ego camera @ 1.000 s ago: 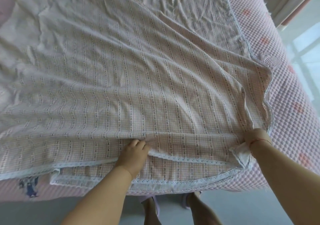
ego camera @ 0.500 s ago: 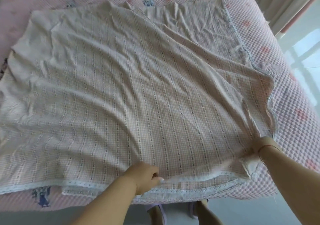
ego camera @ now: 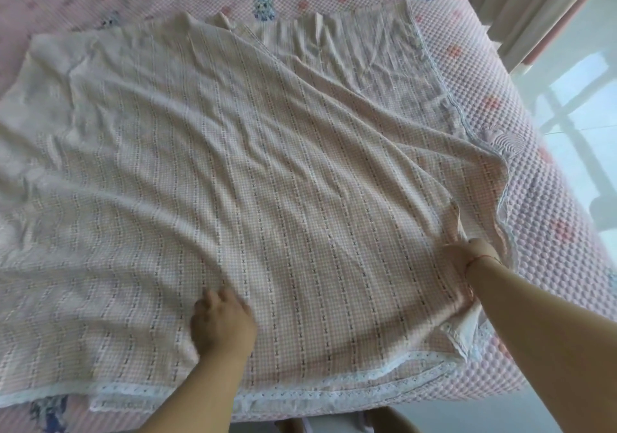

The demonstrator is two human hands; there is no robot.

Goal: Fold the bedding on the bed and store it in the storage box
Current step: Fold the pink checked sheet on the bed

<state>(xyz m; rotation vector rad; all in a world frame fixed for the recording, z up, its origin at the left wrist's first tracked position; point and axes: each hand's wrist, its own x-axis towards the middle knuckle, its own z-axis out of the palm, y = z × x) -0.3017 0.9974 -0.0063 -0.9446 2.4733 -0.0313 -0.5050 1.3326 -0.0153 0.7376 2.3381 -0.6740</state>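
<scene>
the checked sheet [ego camera: 267, 165] lies spread over the bed [ego camera: 551, 199], folded once, lace edges toward the person. the left hand [ego camera: 222, 326] rests flat on the sheet near its near hem, fingers relaxed and blurred. the right hand [ego camera: 467, 259] sits at the sheet's right corner; whether its fingers grip cloth cannot be told. the sheet's long axis runs left to right, so the next fold likely starts from that corner.

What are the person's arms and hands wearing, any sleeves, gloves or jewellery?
Both forearms are bare as far as the picture shows, with no sleeves in view and no gloves. The right hand has a thin red string tied round the wrist. The left hand is slightly blurred; no ring, watch or band can be made out on it or on its wrist.
</scene>
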